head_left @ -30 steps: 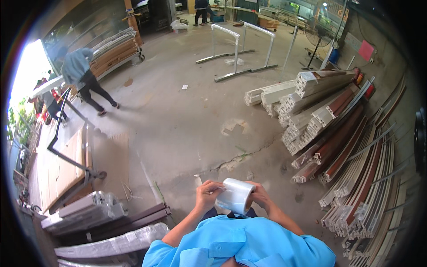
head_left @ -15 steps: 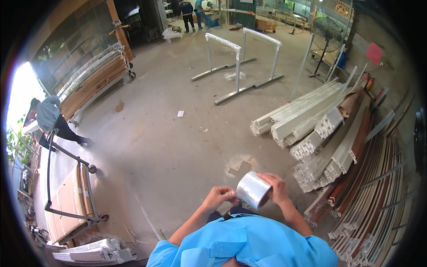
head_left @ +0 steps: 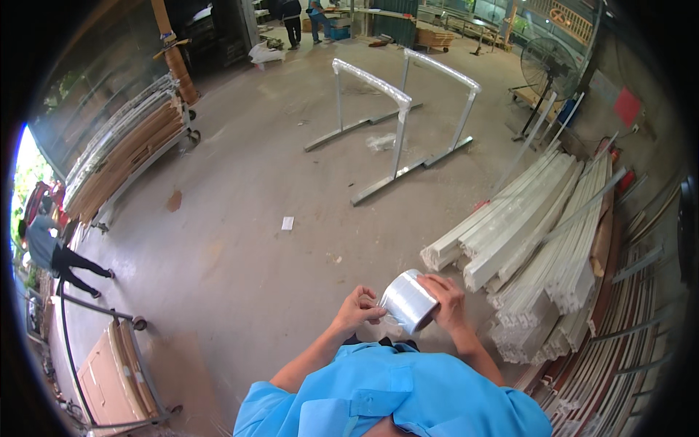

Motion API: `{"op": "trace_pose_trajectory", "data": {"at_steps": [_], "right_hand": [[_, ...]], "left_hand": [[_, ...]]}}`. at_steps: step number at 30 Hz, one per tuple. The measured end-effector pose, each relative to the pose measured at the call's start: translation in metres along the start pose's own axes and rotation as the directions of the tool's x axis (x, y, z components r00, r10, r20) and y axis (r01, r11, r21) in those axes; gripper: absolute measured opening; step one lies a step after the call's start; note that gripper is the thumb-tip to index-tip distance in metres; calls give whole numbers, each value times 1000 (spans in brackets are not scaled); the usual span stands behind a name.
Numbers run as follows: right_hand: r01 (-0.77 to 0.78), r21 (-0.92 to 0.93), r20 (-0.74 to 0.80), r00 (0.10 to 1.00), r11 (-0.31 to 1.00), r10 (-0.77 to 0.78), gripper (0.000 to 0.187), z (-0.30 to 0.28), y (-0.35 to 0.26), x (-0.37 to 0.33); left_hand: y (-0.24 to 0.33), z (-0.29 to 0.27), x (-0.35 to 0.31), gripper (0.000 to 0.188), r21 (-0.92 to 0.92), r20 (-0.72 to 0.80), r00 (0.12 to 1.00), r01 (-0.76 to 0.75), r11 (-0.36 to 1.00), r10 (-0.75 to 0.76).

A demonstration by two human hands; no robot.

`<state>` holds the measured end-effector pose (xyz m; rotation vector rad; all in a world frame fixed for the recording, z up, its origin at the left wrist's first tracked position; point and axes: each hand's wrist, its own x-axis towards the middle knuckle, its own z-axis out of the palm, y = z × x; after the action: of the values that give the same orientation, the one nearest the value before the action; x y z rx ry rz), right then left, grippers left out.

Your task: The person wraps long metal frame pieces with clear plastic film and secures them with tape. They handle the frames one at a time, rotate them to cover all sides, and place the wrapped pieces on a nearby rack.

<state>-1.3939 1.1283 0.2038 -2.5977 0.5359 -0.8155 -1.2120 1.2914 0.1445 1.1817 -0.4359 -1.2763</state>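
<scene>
A fat roll of clear, shiny plastic film (head_left: pixel 405 301) is held in front of my body at a tilt. My right hand (head_left: pixel 446 300) grips it at the right end, with fingers over the top edge. Close beside its left side, my left hand (head_left: pixel 358 309) has thumb and fingers pinched together. A thin loose end of film shows between that hand and the roll, and the pinch appears to be on it. Both forearms come out of light blue sleeves.
Two metal trestles (head_left: pixel 402 138) with film-wrapped tops stand ahead. Bundles of long white profiles (head_left: pixel 510 218) lie at the right, with darker strips (head_left: pixel 604 364) beyond. Carts with cardboard (head_left: pixel 109 371) and wrapped boards (head_left: pixel 131 146) stand left. A person (head_left: pixel 54 251) walks at far left.
My view has shifted forward over the floor. The roll has turned slightly, and a loose bit of film now shows at my left hand. The walking person at left has moved farther away.
</scene>
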Motion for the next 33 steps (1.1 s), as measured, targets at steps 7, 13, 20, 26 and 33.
{"op": "trace_pose_trajectory", "data": {"at_steps": [7, 13, 20, 26, 33], "right_hand": [[-212, 144, -58, 973, 967, 222, 40, 46, 38, 116], [-166, 196, -58, 982, 966, 181, 45, 95, 118, 223], [-47, 174, 38, 998, 984, 41, 47, 128, 208, 372], [-53, 215, 66, 997, 975, 40, 38, 157, 254, 480], [-304, 304, -29, 944, 903, 328, 34, 213, 283, 578]], "left_hand": [[91, -56, 129, 52, 159, 125, 986, 89, 983, -110], [131, -93, 250, 43, 189, 96, 992, 67, 980, -86], [195, -123, 375, 36, 170, 134, 983, 104, 980, -128], [240, -152, 465, 34, 113, 47, 994, 93, 989, -99], [325, -222, 592, 37, 457, 301, 932, -326, 828, 201]]}}
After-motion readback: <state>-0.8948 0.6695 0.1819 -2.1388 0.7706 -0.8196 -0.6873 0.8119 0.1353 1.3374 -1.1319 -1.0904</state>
